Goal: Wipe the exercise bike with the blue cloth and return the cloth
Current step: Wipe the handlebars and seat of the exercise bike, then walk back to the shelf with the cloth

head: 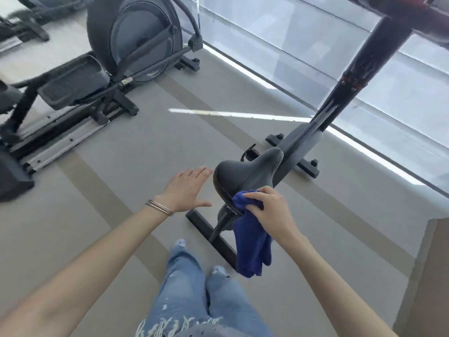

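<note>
The exercise bike stands in front of me, its black saddle (245, 173) at mid-frame and its dark frame post (352, 74) rising to the upper right. My right hand (269, 210) grips the blue cloth (252, 244) against the rear edge of the saddle; most of the cloth hangs down below the hand. My left hand (187, 188) is flat with straight fingers, its fingertips right at the saddle's left side; whether they touch it I cannot tell. Several thin bracelets sit on the left wrist.
An elliptical trainer (116, 52) stands at the upper left on the grey floor. A glass wall (315, 52) runs along the right behind the bike. The bike's rear foot bar (209, 232) lies near my feet. A beige ledge (435, 276) is at the right edge.
</note>
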Demonstrator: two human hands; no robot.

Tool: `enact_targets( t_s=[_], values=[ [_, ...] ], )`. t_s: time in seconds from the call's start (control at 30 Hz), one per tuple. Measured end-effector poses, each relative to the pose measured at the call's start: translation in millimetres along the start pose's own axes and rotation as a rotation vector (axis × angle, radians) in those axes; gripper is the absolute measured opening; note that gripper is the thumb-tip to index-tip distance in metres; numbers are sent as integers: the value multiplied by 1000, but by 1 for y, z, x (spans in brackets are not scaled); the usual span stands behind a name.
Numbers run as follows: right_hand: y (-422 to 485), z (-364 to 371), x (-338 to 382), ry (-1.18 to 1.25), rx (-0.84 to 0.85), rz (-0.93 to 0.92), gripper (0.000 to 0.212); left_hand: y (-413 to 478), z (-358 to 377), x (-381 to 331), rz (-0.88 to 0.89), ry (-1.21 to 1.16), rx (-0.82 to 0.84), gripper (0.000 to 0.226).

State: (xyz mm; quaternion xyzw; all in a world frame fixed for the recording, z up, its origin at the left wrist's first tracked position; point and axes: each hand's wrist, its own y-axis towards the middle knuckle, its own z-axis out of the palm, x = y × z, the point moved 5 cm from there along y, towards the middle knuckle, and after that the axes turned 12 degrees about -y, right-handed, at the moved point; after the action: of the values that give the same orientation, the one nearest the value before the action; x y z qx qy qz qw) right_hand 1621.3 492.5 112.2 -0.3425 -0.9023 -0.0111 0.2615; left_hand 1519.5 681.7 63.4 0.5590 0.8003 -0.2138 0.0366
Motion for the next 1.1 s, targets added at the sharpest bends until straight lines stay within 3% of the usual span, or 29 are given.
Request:
enact_targets(
  t_s=[0.2, 0.4, 0.7, 1.1],
  values=[
    [10, 32, 56, -80, 156, -204, 28, -62, -3, 28, -145, 4, -75, 93],
    [27, 48, 130, -109, 211, -369, 27, -139, 7, 68, -312, -26, -112, 89],
    [15, 114, 247, -64, 366, -514, 27, -265, 25, 133, -591, -155, -219, 81],
    [-63, 221, 422, -171, 419, -729, 32, -451, 45, 228, -728, -172, -296, 74]
  ],
)
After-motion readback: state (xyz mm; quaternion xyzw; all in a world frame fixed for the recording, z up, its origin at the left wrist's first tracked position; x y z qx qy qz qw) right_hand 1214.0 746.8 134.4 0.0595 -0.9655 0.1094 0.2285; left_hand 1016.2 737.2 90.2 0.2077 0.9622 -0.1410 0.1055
